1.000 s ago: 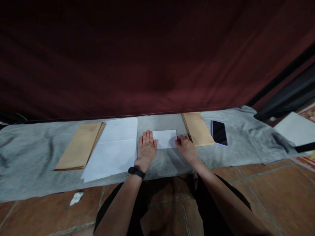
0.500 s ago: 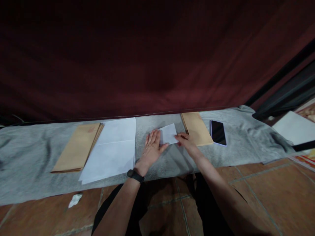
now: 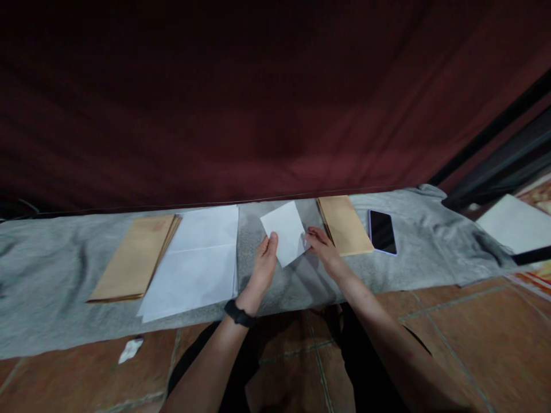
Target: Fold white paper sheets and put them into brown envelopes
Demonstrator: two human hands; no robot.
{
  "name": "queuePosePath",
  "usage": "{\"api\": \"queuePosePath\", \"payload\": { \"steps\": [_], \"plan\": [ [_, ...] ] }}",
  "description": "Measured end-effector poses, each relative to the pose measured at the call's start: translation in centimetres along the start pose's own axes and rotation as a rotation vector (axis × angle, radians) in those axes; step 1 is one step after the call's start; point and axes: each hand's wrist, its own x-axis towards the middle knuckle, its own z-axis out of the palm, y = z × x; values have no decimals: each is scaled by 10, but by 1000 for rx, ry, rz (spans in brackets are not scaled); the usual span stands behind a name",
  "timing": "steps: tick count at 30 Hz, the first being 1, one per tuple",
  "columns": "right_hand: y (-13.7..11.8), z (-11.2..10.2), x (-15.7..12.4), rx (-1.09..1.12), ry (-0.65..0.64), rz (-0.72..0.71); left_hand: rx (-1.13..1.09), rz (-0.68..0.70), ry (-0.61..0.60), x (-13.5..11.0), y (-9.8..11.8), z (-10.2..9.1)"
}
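Observation:
A white sheet of paper [image 3: 284, 232], folded small, is tilted up off the grey cloth between my hands. My left hand [image 3: 263, 264] pinches its left side, thumb on the near face and the other fingers behind. At the paper's right corner is my right hand [image 3: 323, 249], its fingers curled around the edge; part of the fingertips is hidden. To the left lies a stack of larger white sheets [image 3: 193, 267] with a crease across the top one. Just right of my right hand sits a small stack of brown envelopes [image 3: 349, 226].
Another pile of brown envelopes [image 3: 131, 258] lies at the far left. A phone [image 3: 382, 232] rests right of the envelopes. The grey cloth [image 3: 430, 241] ends at a dark red curtain [image 3: 275, 115] behind. A crumpled white scrap [image 3: 130, 350] is on the tiled floor.
My left hand, earlier flat and pressing on the folded paper, now grips its left side. The paper has been lifted and turned, showing a larger face. My right hand stays at its right edge.

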Motion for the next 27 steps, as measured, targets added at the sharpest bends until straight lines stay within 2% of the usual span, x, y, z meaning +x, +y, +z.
{"api": "queuePosePath", "payload": {
  "steps": [2, 5, 9, 11, 13, 16, 20, 24, 27],
  "plan": [
    [5, 2, -2, 48, -60, 43, -217, -62, -1, -1, -1, 4],
    [8, 4, -3, 92, -98, 60, -317, -114, -11, 0, -3, 4],
    [7, -4, 3, 21, -171, 43, -230, -112, 91, 11, -4, -12],
    [8, -9, 8, -49, -235, 51, -119, -87, 170, 19, -6, -26],
    [11, -13, 11, -117, -273, 60, 21, -54, 191, 25, -10, -38],
    [16, -13, 17, -209, -211, -19, 239, -75, 88, 29, -16, -49],
    [21, -10, 23, -450, 0, -194, 356, -162, -34, 24, -22, -52],
    [21, -7, 21, -656, 152, -406, 386, -224, -12, 16, -24, -48],
    [22, 3, 10, -730, 126, -556, 404, -266, 34, 12, -24, -45]
  ]
}}
